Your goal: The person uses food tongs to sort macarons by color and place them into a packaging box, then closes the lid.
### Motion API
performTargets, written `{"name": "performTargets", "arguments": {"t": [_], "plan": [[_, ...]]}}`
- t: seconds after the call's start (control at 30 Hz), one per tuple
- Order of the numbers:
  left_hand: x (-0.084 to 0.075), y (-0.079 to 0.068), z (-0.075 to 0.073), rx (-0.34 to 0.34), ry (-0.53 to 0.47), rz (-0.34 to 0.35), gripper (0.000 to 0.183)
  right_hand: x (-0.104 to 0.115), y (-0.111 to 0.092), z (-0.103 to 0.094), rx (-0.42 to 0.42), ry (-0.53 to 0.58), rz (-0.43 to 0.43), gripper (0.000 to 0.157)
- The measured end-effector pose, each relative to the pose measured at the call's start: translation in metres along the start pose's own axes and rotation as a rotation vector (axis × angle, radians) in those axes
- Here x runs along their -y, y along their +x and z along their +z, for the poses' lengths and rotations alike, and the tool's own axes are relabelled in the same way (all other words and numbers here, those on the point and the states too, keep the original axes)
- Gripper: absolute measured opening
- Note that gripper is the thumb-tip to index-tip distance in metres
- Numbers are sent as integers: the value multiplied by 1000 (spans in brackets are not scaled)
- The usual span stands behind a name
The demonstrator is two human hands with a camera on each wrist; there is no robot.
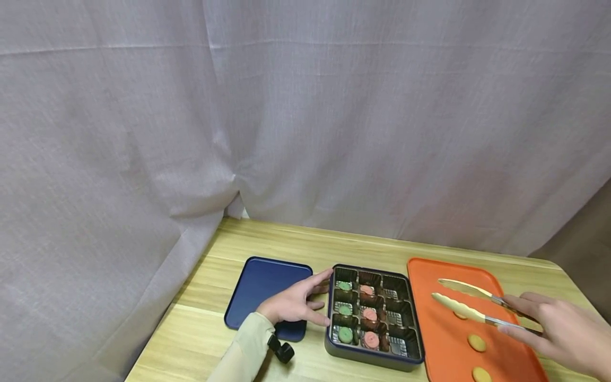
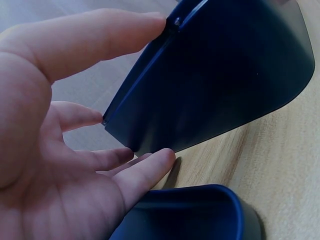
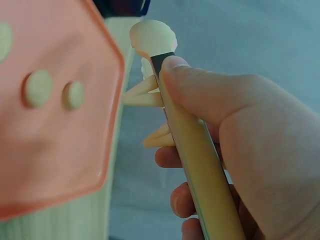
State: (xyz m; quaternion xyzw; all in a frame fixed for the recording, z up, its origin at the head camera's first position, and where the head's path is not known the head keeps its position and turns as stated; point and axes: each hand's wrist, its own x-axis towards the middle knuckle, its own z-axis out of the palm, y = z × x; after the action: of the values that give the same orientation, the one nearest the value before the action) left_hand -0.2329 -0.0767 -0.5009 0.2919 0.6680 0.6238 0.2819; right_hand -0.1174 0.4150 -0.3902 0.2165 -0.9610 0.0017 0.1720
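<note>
My left hand [image 1: 298,305] touches the left side of a dark blue box [image 1: 369,356] with its fingertips, fingers spread and mostly straight. In the left wrist view, the thumb and fingertips meet the edge of the box wall [image 2: 215,85]. The box has a compartmented plastic insert: green discs [image 1: 346,335] in the left column, pink discs [image 1: 371,339] in the middle one, no discs in the right one. With my right hand [image 1: 549,323] I grip tongs [image 1: 460,309]. Their arms are apart, with nothing between the tips, above an orange tray [image 1: 439,339].
Several yellow discs [image 1: 477,343] lie on the orange tray, one partly hidden by the tongs. A flat dark blue lid [image 1: 269,284] lies left of the box, partly under my left hand. Grey curtain [image 1: 334,132] hangs behind the wooden table [image 1: 286,239].
</note>
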Motion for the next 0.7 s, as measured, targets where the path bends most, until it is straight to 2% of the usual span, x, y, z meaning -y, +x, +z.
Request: {"name": "performTargets", "arguments": {"t": [0.17, 0.4, 0.7], "plan": [[1, -1, -1, 3, -6, 4, 113, -14, -15, 7, 87, -36, 79, 52], [-1, -1, -1, 5, -16, 10, 112, -28, -29, 20, 91, -68, 147, 50], [-1, 0, 0, 7, -23, 10, 112, -39, -34, 29, 262, -62, 182, 57]]}}
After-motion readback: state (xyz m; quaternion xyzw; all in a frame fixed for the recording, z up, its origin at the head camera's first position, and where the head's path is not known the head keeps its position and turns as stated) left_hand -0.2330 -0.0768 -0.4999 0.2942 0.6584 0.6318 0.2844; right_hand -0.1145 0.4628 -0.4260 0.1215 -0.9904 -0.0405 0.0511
